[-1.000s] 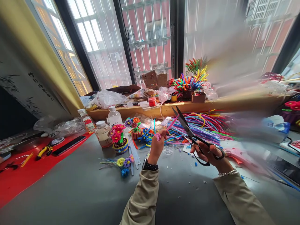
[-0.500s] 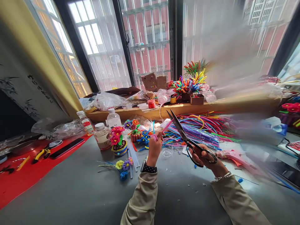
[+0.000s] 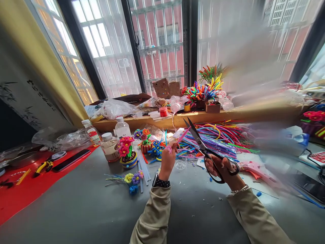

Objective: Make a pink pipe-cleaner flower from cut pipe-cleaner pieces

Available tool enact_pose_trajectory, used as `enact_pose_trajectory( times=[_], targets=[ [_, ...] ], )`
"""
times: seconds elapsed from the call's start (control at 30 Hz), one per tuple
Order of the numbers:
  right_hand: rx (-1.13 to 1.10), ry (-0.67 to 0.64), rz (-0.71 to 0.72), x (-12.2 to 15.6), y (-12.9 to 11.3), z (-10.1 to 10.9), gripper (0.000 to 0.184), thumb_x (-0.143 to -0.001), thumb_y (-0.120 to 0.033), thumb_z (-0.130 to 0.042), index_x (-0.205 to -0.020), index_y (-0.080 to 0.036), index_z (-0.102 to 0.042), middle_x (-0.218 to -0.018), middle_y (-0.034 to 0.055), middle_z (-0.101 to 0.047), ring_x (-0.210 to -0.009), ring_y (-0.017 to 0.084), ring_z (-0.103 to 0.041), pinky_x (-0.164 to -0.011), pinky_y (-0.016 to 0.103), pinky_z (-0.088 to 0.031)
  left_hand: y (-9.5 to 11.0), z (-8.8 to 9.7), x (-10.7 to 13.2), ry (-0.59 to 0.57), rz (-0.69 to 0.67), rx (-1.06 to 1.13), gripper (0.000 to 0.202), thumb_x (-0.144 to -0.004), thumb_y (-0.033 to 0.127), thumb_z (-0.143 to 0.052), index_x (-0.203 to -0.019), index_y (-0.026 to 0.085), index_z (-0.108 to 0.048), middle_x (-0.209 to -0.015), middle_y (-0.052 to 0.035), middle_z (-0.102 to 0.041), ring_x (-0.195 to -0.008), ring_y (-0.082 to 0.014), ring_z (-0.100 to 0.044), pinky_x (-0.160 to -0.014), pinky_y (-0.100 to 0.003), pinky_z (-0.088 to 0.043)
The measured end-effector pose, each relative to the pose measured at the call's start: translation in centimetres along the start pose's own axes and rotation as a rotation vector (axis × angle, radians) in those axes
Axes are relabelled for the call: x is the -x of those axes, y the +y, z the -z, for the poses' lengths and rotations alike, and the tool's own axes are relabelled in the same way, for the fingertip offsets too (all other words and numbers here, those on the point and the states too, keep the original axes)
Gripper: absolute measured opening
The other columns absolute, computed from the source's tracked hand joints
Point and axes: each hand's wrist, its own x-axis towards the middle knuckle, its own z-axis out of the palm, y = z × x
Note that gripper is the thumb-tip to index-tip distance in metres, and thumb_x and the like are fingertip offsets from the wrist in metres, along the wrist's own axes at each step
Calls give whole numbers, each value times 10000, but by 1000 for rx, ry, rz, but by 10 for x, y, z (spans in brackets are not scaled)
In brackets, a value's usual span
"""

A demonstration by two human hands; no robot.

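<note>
Left hand (image 3: 167,161) is up over the desk (image 3: 88,203), fingers pinched tight on a pink pipe cleaner (image 3: 182,135) that slants up to the right. Right hand (image 3: 223,169) has its fingers through the loops of the scissors (image 3: 200,142), gripping them. The blades are slightly parted and pointing up-left, and the pipe cleaner's tip sits right at them. A pile of pipe cleaners (image 3: 218,135) lies just behind. A flower pot (image 3: 128,154) and a jar (image 3: 109,147) stand off to the left.
</note>
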Motion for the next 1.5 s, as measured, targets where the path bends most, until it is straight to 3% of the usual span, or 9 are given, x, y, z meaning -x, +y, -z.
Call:
enact_pose_trajectory(
  times=[0.13, 0.3, 0.57, 0.77, 1.33, 1.4, 1.5],
  targets=[
    [-29, -10, -45, 1, -3, 2, 476, -604, -674, -471, -706, -210, -501, -718, 52, -541, -649, 174, -526, -605, 318, -439, 0, -3, 3, -94, -97, 3, 274, -812, 317, -352, -718, 177, -568, -575, 5, -478, -539, -98, -425, -527, -211, -349],
    [-33, -88, -80, 3, -8, 1, 502, -564, -698, -488, -688, -211, -483, -793, 83, -557, -789, 235, -556, -719, 401, -435, 2, -6, 5, -162, -168, 11, 247, -800, 266, -375, -719, 183, -593, -677, -26, -561, -561, -101, -442, -550, -212, -363],
    [52, -31, 8, 1, -7, 4, 399, -622, -617, -508, -649, -218, -495, -635, 38, -508, -569, 173, -507, -536, 325, -412, -3, -7, 4, -146, -132, 33, 274, -808, 301, -355, -741, 182, -593, -624, -15, -533, -555, -110, -436, -537, -220, -359],
    [57, -61, 10, -5, 6, 5, 435, -615, -609, -527, -672, -181, -483, -523, -19, -465, -336, 71, -349, -330, 229, -246, -1, -4, 2, -94, -62, 0, 307, -808, 352, -351, -663, 181, -561, -551, 13, -472, -535, -102, -442, -523, -214, -347],
    [-2, -88, 4, -4, 8, 5, 430, -623, -583, -543, -671, -159, -492, -506, -22, -471, -313, 63, -372, -302, 213, -262, 1, -3, 2, -58, -1, 3, 298, -809, 357, -344, -680, 176, -543, -522, 29, -432, -510, -90, -419, -507, -201, -335],
    [-18, -74, -11, -3, 5, 4, 402, -634, -573, -533, -653, -174, -488, -514, -17, -478, -344, 78, -400, -332, 227, -313, 0, -4, 2, -61, -8, -4, 291, -808, 352, -347, -677, 179, -541, -524, 29, -435, -510, -91, -418, -509, -203, -333],
    [-19, -28, -19, -2, -1, 2, 343, -657, -538, -512, -642, -196, -499, -608, 20, -542, -514, 139, -519, -497, 281, -432, -1, -5, 3, -78, -43, -15, 292, -808, 355, -351, -657, 184, -534, -536, 26, -440, -520, -94, -419, -516, -207, -332]
  ],
)
